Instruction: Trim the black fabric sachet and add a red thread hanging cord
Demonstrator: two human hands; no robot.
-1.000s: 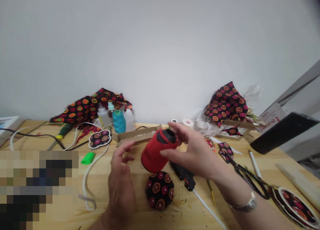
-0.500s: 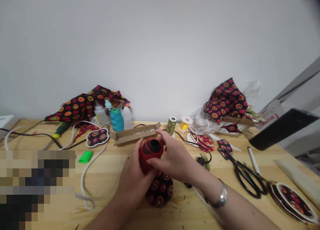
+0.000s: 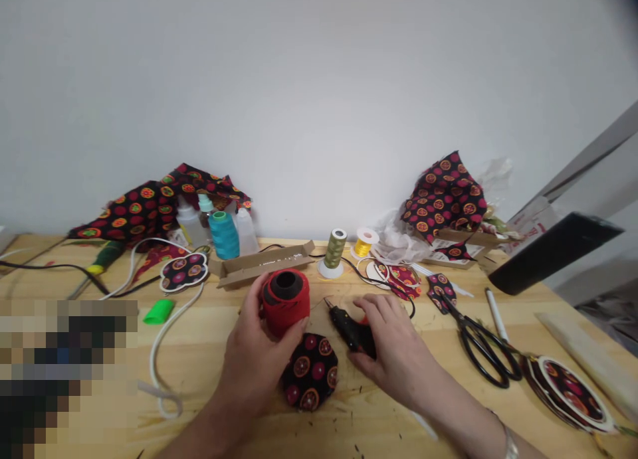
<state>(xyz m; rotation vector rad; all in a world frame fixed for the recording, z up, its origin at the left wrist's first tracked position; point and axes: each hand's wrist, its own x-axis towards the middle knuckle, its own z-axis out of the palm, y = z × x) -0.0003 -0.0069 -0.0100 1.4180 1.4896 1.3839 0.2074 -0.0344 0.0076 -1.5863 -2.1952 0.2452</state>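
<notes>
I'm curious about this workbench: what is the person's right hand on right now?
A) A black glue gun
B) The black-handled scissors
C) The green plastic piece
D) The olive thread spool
A: the right hand lies over the black glue gun, while the left hand holds the red thread spool.

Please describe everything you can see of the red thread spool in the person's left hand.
The red thread spool is a squat, rounded cone densely wound with matte red thread. Its top shows a dark, probably black, core with a round hole. It stands nearly upright, its open end facing up, held against the palm and fingers of the left hand. It sits just above a round black patterned fabric piece, though whether they touch cannot be told.
</notes>
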